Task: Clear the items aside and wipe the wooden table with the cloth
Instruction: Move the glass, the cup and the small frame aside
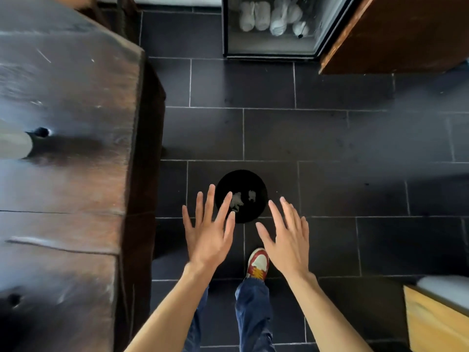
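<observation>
The dark wooden table [66, 153] fills the left side of the view, its thick edge running down beside me. A pale object [14, 141] pokes in at the table's left edge, cut off by the frame. My left hand [208, 232] and my right hand [286, 237] are both stretched out over the floor with fingers spread, holding nothing. They hover above a round black bin [251, 184] that has white crumpled scraps [237, 200] in it. No cloth is in view.
Dark floor tiles [342, 138] lie to the right of the table. A glass-fronted cabinet [274, 50] with white rolled items stands at the far end, a brown wooden unit [396, 34] beside it. A light wooden box [436, 318] sits at lower right. My shoe [258, 264] is below the bin.
</observation>
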`<state>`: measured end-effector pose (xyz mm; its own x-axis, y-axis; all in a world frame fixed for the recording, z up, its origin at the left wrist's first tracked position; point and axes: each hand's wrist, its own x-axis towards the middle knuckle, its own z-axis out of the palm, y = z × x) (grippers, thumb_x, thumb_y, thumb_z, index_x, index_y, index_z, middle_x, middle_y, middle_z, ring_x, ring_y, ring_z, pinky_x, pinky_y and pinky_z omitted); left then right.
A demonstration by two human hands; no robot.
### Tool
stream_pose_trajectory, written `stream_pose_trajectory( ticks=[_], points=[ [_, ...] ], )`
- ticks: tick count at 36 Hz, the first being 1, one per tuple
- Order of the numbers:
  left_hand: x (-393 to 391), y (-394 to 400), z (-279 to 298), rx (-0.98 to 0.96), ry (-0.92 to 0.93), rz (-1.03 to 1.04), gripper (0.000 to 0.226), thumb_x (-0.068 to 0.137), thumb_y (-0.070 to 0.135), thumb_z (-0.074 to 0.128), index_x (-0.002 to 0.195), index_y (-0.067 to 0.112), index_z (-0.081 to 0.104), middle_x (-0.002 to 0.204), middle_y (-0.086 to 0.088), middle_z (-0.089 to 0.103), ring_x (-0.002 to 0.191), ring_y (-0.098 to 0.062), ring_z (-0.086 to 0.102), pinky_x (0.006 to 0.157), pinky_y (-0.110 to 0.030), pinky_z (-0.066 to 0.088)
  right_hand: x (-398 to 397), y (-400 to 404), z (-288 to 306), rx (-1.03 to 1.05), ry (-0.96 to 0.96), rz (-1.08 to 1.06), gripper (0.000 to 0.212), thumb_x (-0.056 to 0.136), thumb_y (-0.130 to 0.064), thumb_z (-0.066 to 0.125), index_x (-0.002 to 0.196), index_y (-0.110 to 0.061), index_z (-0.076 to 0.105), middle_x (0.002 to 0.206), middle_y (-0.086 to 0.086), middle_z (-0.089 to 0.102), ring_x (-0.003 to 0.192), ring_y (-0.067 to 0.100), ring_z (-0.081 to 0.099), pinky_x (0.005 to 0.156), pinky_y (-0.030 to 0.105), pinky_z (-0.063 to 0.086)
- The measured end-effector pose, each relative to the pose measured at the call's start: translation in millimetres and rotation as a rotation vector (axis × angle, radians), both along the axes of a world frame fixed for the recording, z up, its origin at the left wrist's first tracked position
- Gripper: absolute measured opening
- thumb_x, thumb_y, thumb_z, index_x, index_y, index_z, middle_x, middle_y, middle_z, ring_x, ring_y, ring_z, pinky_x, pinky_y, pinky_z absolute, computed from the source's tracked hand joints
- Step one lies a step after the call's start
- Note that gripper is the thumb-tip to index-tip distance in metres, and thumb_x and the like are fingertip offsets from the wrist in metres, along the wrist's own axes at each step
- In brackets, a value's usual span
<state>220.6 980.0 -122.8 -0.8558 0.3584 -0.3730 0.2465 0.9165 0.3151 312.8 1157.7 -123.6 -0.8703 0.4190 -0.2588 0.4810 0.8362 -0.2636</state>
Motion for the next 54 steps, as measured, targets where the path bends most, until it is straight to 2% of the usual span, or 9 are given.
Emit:
stream_pose_trajectory(
  ticks=[5, 9, 21, 28, 36, 41, 45, 54],
  points=[
    [15.0, -1.8, 70.2, 0.035, 0.042, 0.028, 0.053, 0.108, 0.058, 0.015, 0.159, 0.052, 0.003, 0.171, 0.013, -0.012, 0.159, -0.017, -0.009, 0.126, -0.058, -0.001, 7.3, -9.8, 73.4, -0.006, -0.014, -0.007, 0.065, 0.102, -0.065, 0.031, 0.159, -0.033, 0.029, 0.168, 0.001, 0.023, 0.154, 0.023, 0.024, 0.123, 0.055, 0.025],
    [26.8, -6.8, 124.7, 0.015, 0.068, -0.001, 0.054, 0.107, 0.059, 0.011, 0.16, 0.051, 0.002, 0.172, 0.011, -0.011, 0.159, -0.018, -0.009, 0.126, -0.06, 0.004, 12.0, -14.8, 130.4, -0.009, -0.005, -0.022, 0.065, 0.102, -0.065, 0.03, 0.159, -0.034, 0.027, 0.169, 0.0, 0.021, 0.155, 0.023, 0.021, 0.122, 0.056, 0.024],
    [51.6, -18.3, 266.9, 0.092, 0.176, -0.032, 0.054, 0.108, 0.055, 0.018, 0.161, 0.048, 0.01, 0.173, 0.008, -0.001, 0.16, -0.02, 0.003, 0.125, -0.062, 0.008, 28.8, -32.4, 276.9, 0.041, 0.079, -0.014, 0.064, 0.103, -0.063, 0.023, 0.16, -0.033, 0.025, 0.17, 0.001, 0.016, 0.156, 0.027, 0.018, 0.123, 0.06, 0.019],
    [66.4, -23.3, 329.6, 0.115, 0.268, -0.156, 0.053, 0.108, 0.056, 0.015, 0.161, 0.048, 0.01, 0.173, 0.007, -0.002, 0.16, -0.02, -0.003, 0.125, -0.061, 0.0, 50.1, -32.8, 336.3, 0.111, 0.142, -0.032, 0.065, 0.102, -0.063, 0.028, 0.16, -0.033, 0.026, 0.17, 0.003, 0.017, 0.156, 0.027, 0.017, 0.122, 0.061, 0.019],
    [76.5, -24.3, 368.0, 0.103, 0.408, -0.227, 0.056, 0.108, 0.056, 0.029, 0.161, 0.046, 0.014, 0.173, 0.005, 0.001, 0.16, -0.023, 0.0, 0.125, -0.059, -0.005, 68.8, -29.1, 377.7, 0.185, 0.2, -0.022, 0.067, 0.101, -0.066, 0.031, 0.16, -0.034, 0.025, 0.17, 0.003, 0.016, 0.156, 0.028, 0.015, 0.122, 0.061, 0.015],
    [81.6, -23.3, 390.6, 0.123, 0.465, -0.216, 0.055, 0.108, 0.057, 0.021, 0.161, 0.045, 0.014, 0.173, 0.004, 0.002, 0.16, -0.024, 0.001, 0.125, -0.063, 0.001, 75.6, -23.3, 394.9, 0.21, 0.26, -0.011, 0.067, 0.1, -0.065, 0.033, 0.159, -0.033, 0.028, 0.17, 0.005, 0.018, 0.156, 0.029, 0.017, 0.121, 0.061, 0.015],
    [88.2, -22.4, 398.6, 0.132, 0.502, -0.17, 0.055, 0.108, 0.057, 0.02, 0.161, 0.045, 0.015, 0.173, 0.004, 0.003, 0.16, -0.024, 0.001, 0.124, -0.066, 0.009, 77.7, -16.6, 402.9, 0.218, 0.297, 0.021, 0.068, 0.1, -0.065, 0.035, 0.159, -0.033, 0.028, 0.17, 0.004, 0.018, 0.156, 0.029, 0.016, 0.121, 0.061, 0.013],
    [108.1, -38.1, 406.7, 0.091, 0.589, 0.035, 0.055, 0.107, 0.055, 0.023, 0.161, 0.045, 0.017, 0.173, 0.005, 0.002, 0.16, -0.023, 0.004, 0.124, -0.063, 0.007, 67.6, -11.7, 416.9, 0.171, 0.371, 0.209, 0.068, 0.1, -0.068, 0.03, 0.159, -0.035, 0.028, 0.169, 0.002, 0.019, 0.157, 0.026, 0.012, 0.122, 0.062, 0.012]
  ],
)
